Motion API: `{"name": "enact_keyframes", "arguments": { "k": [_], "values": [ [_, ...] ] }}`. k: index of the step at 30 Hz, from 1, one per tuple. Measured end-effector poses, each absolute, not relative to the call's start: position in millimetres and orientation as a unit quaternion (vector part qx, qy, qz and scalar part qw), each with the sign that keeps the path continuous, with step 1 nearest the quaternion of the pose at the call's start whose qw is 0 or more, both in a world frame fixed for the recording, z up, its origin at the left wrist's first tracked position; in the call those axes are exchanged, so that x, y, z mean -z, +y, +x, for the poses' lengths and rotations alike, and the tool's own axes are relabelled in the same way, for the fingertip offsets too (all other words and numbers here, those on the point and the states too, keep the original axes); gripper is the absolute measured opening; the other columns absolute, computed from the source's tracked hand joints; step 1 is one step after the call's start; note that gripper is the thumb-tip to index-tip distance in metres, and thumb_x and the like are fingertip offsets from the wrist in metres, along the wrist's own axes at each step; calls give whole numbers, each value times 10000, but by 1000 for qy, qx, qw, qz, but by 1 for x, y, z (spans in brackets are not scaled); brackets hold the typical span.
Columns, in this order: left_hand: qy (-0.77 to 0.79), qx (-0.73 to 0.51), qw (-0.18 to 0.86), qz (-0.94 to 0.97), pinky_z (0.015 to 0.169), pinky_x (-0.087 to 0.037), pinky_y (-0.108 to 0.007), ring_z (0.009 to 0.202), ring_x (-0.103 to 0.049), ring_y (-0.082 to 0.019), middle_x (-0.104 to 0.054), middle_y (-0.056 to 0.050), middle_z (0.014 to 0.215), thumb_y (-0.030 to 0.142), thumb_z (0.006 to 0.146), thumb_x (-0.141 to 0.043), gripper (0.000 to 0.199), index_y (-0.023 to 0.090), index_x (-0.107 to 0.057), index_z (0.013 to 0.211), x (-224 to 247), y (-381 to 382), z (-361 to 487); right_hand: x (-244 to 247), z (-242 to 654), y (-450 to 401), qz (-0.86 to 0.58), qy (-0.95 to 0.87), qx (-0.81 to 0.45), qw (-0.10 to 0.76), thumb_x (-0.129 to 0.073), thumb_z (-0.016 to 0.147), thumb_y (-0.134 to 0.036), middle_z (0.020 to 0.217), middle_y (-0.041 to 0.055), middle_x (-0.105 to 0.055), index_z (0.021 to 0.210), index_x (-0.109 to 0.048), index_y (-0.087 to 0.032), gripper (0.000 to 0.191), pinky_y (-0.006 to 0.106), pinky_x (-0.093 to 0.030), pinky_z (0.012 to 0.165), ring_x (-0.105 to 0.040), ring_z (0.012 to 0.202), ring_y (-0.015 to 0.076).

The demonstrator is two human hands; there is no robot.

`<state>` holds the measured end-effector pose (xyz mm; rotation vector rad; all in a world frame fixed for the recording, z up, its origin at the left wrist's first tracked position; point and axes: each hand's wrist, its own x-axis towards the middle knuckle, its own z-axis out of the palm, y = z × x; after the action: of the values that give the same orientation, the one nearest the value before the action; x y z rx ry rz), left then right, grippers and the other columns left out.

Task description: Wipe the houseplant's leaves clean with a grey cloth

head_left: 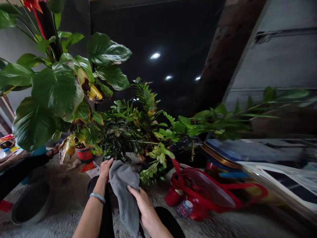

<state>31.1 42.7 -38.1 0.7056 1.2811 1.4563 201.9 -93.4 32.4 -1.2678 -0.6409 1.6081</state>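
A grey cloth (125, 190) hangs between my hands, its lower end drooping over my lap. My left hand (106, 169), with a pale bangle on the wrist, is closed at the cloth's upper left edge, close under the dark green leaves; its fingertips are partly hidden. My right hand (143, 205) grips the cloth's right side, thumb on top and fingers behind it. Just beyond the cloth grows a bushy green plant (119, 132). Light green leafy stems (158, 158) reach down to the right of the cloth.
Large-leaved potted plant (58, 87) rises at left from a red pot (84, 154). A dark bucket (31, 203) stands on the floor near another person's arm (27, 165). To the right lie a red bag (205, 188), a plastic bottle (185, 208) and a blurred white-framed object (284, 181).
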Motion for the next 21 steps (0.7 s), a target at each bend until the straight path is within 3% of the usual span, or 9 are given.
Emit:
{"name": "enact_keyframes", "arguments": {
  "k": [3, 7, 9, 11, 13, 15, 18, 21],
  "values": [
    [540, -595, 531, 269, 426, -395, -241, 441, -509, -117, -535, 38, 462, 440, 589, -835, 376, 181, -570, 527, 40, 42, 33, -73, 227, -83, -491, -271, -655, 506, -831, 518, -417, 819, 82, -782, 902, -723, -157, 476, 384, -546, 771, -724, 836, 303],
    [557, -572, 544, 261, 391, -384, -218, 444, -536, -113, -568, 26, 520, 312, 610, -835, 258, 159, -627, 600, 39, 37, 34, -127, 238, -34, -452, -247, -538, 667, -815, 538, -397, 909, 58, -781, 985, -689, -189, 509, 357, -560, 762, -716, 881, 270],
    [564, -566, 542, 260, 391, -385, -213, 451, -542, -112, -578, 21, 534, 275, 639, -809, 212, 161, -633, 606, 38, 34, 34, -131, 226, -12, -440, -221, -507, 707, -795, 530, -359, 920, 44, -781, 959, -684, -213, 466, 355, -567, 762, -710, 899, 262],
    [569, -563, 538, 264, 398, -388, -214, 445, -530, -110, -578, 22, 520, 254, 672, -773, 178, 166, -637, 600, 36, 33, 34, -116, 207, -7, -459, -202, -561, 659, -772, 520, -327, 832, 64, -783, 846, -692, -208, 356, 378, -575, 731, -716, 854, 284],
    [571, -562, 533, 271, 407, -386, -217, 423, -494, -104, -553, 29, 474, 234, 690, -745, 182, 169, -629, 566, 35, 33, 33, -90, 190, -22, -484, -197, -654, 548, -760, 513, -322, 708, 96, -767, 721, -686, -194, 255, 412, -574, 687, -720, 779, 320],
    [573, -561, 527, 279, 423, -391, -221, 415, -467, -99, -530, 34, 438, 209, 682, -740, 211, 168, -609, 521, 35, 33, 32, -65, 185, -47, -476, -226, -699, 483, -769, 525, -365, 696, 111, -764, 722, -703, -170, 286, 412, -567, 684, -725, 761, 330],
    [578, -556, 524, 288, 435, -399, -225, 429, -484, -106, -539, 28, 443, 202, 666, -746, 222, 168, -590, 512, 37, 35, 31, -63, 201, -69, -475, -265, -664, 513, -800, 536, -404, 787, 91, -780, 832, -717, -166, 388, 382, -561, 719, -729, 789, 305],
    [587, -546, 520, 295, 424, -388, -217, 452, -533, -121, -560, 22, 479, 229, 669, -750, 183, 170, -607, 571, 39, 35, 30, -98, 221, -47, -475, -264, -574, 613, -801, 545, -423, 885, 75, -782, 936, -698, -189, 467, 362, -558, 741, -719, 853, 288]
  ]
}}
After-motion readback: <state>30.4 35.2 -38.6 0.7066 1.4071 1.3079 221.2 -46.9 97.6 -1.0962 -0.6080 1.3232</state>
